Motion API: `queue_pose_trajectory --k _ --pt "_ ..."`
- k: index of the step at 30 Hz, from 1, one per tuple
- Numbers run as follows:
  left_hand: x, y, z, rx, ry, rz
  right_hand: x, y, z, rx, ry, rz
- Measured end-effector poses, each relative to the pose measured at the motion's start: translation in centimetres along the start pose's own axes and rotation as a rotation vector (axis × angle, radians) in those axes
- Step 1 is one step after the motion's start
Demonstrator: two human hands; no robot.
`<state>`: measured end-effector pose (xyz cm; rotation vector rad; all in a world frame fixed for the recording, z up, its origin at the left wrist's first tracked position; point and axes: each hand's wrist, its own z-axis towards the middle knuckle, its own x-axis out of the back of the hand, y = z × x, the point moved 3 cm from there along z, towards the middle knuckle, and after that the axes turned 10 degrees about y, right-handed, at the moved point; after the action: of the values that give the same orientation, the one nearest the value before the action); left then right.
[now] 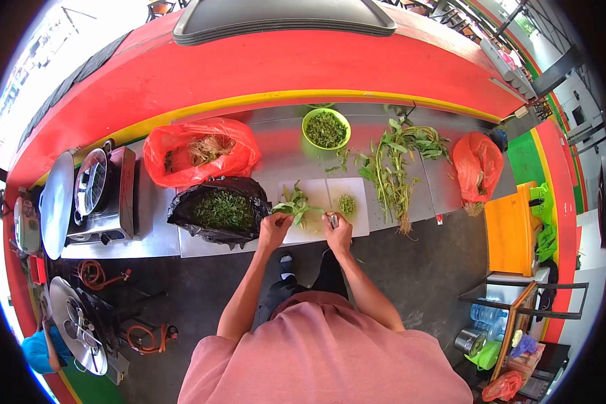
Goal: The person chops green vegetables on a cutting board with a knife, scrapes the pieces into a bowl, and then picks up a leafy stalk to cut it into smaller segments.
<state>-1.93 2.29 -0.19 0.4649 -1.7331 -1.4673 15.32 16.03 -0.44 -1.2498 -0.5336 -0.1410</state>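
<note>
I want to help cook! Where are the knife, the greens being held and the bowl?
knife (332,219), head view, on the blade.
greens (295,205), head view, on the leaves of the held bunch.
bowl (304,126), head view, on its left rim.

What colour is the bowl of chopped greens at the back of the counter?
The bowl is lime green, clearest in the head view.

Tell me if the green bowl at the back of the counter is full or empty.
Full, or nearly: chopped greens fill the green bowl almost up to its rim.
</note>
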Motion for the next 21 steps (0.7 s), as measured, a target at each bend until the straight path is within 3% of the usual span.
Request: queue_pose_trajectory --k 6,8,9,11,15,19,21 --pt "-0.1 -0.8 -0.6 0.294 0.151 -0.311 0.2 -0.6 -0.2 -0.043 0.136 -0.002" --pt "-1.1 -3.1 -0.7 0.415 0.313 -0.509 -0.5 0.0 -0.7 -0.138 -0.09 -0.123" --pt "-1.7 -3.7 -0.8 0.415 0.313 -0.512 -0.6 0.2 -0.9 -0.137 -0.09 -0.125" --pt "-2.3 -4.9 -1.6 0.438 0.329 -0.316 -1.6 -0.1 -1.8 -0.005 -0.168 -0.223" --pt "-2.6 -5.2 -1.9 0.31 0.419 -0.041 -3.1 -0.7 -2.8 0.057 -0.232 -0.347" --pt "-2.4 -4.4 -1.5 0.306 0.464 -0.053 -4.2 -1.4 -3.1 0.057 -0.233 -0.312" --pt "-2.3 -3.7 -1.2 0.246 0.455 0.149 -4.5 -1.6 -3.0 0.06 -0.228 -0.324"
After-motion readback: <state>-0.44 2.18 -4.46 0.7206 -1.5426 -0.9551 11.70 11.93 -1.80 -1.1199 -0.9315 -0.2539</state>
